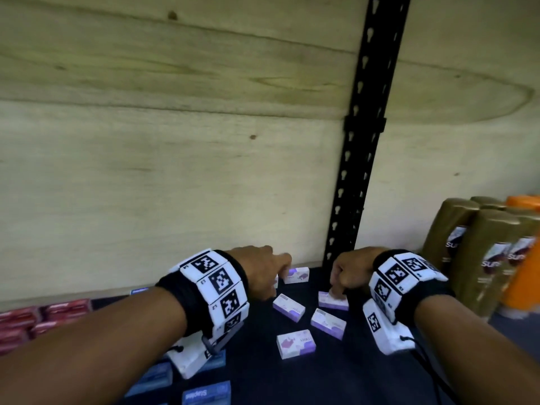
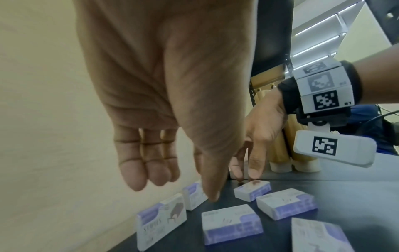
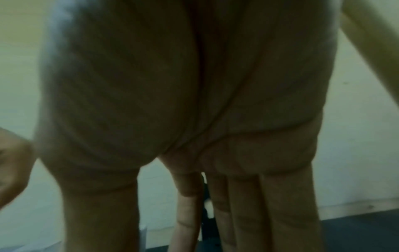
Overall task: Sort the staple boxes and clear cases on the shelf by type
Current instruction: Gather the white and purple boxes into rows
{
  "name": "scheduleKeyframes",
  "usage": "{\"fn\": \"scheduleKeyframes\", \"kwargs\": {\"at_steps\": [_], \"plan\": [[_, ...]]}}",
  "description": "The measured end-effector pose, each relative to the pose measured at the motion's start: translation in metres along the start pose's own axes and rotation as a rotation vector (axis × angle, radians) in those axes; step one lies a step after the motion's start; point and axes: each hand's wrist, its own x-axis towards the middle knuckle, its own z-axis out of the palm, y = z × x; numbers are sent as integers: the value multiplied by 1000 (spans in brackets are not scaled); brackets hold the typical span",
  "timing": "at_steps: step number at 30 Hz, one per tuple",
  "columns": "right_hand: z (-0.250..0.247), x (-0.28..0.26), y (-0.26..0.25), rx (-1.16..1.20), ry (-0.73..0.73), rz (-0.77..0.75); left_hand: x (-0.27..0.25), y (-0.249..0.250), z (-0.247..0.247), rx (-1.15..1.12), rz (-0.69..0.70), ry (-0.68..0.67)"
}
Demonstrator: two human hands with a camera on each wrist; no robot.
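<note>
Blue staple boxes (image 1: 207, 393) sit closest to the head camera at the bottom edge, partly under the left forearm, and red staple boxes (image 1: 43, 315) are lined up along the back at far left. Both groups already look gathered by colour.

Moving right, the left hand (image 1: 257, 270) hovers low over the dark shelf (image 1: 365, 375) near the wooden back panel (image 1: 175, 171). Its fingers (image 2: 138, 172) hang straight and relaxed, gripping nothing; the thumb tip points down just beside a purple-and-white box (image 2: 194, 196) at the back. Another of these boxes (image 1: 295, 275) stands on its long edge just past the fingertips.

Further right, four more purple-and-white boxes lie scattered and apart from one another: one tilted in the middle (image 1: 288, 307), one nearest the front (image 1: 296, 344), one beside it (image 1: 328, 323), and one under the right hand (image 1: 333, 301). The right hand (image 1: 350, 273) is set on that last box, fingertips (image 2: 254, 172) touching its top and near edge; whether they pinch it or merely rest on it cannot be told, and the right wrist view shows only a dark palm.

Gold bottles (image 1: 479, 258) and an orange one (image 1: 526, 258) stand well apart at far right, beyond the black upright post (image 1: 359, 141).

The step in hand appears to be collecting the purple boxes into one group. Next, each hand probably needs a firm pinch across a box's short sides, then a slide toward the back row so the faces line up. No clear cases are visible.
</note>
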Motion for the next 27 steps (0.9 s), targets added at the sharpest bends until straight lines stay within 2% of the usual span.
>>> {"fn": "scheduleKeyframes", "kwargs": {"at_steps": [3,8,12,16,27], "plan": [[6,-5,2,-40,-2,18,6,13,3,82,91,-63],[10,-1,11,3,21,-12,18,28,20,179,114,-187],[7,3,12,-16,13,-30,20,29,21,127,74,-108],[7,4,11,-12,22,-42,18,25,12,123,86,-171],[9,8,11,3,29,-105,12,14,14,-28,73,-110]]}}
